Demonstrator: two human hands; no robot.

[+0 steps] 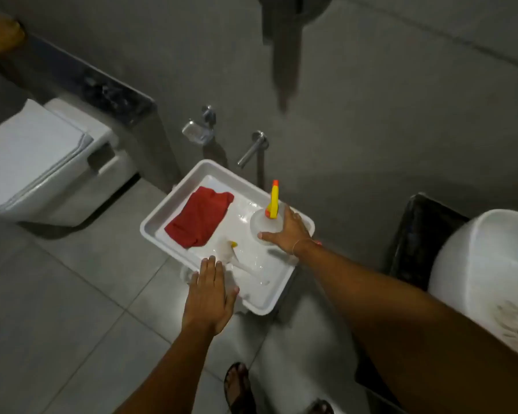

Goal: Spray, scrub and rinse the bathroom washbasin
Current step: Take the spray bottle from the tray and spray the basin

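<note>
A white rectangular tray (162, 218) stands in the middle of the view on a low support. In it lie a folded red cloth (199, 218), a white scrub brush (237, 258) with a yellow bit, and a clear spray bottle (265, 224) with a yellow and orange trigger head. My right hand (287, 231) wraps around the bottle's body. My left hand (210, 297) rests flat, fingers together, on the tray's near rim. The white washbasin (473, 264) shows at the right edge, with dirty streaks near its drain.
A white toilet (42, 162) with its lid shut stands at the left. A chrome wall tap (251, 149) and a soap holder (196, 131) hang on the grey wall behind the tray. A dark stone counter (419, 234) carries the washbasin. My sandalled foot (238, 386) is on the tiled floor.
</note>
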